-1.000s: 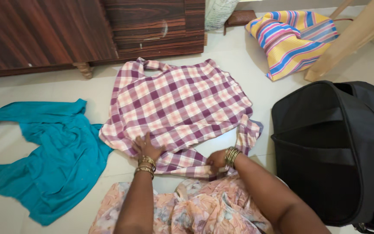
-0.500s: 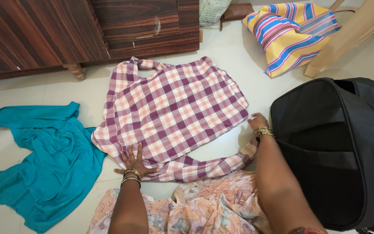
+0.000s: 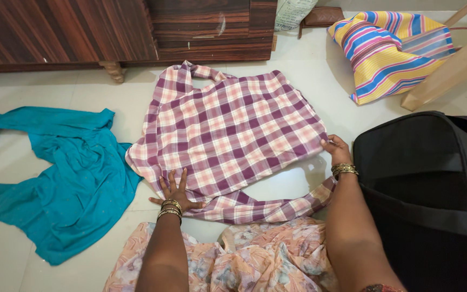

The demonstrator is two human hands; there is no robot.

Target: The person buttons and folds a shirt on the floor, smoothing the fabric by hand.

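Observation:
A purple, pink and white checked shirt (image 3: pixel 233 130) lies spread on the pale tiled floor, one sleeve (image 3: pixel 266 208) stretched along its near edge. My left hand (image 3: pixel 174 190) presses flat, fingers spread, on the shirt's near left corner. My right hand (image 3: pixel 337 150) pinches the shirt's right edge beside a black bag. Gold bangles ring both wrists. My lap, in peach floral cloth (image 3: pixel 244 259), fills the bottom of the view.
A crumpled teal garment (image 3: pixel 66 178) lies on the floor to the left. A large open black bag (image 3: pixel 433 200) stands at the right. Dark wooden furniture (image 3: pixel 109 27) lines the back, with a striped bag (image 3: pixel 390 51) and a wooden chair leg (image 3: pixel 449 70) at the back right.
My right hand left the sleeve near my lap, moved right and up, and took the shirt's right edge. The sleeve now lies stretched out. My left hand stayed pressed on the near left corner.

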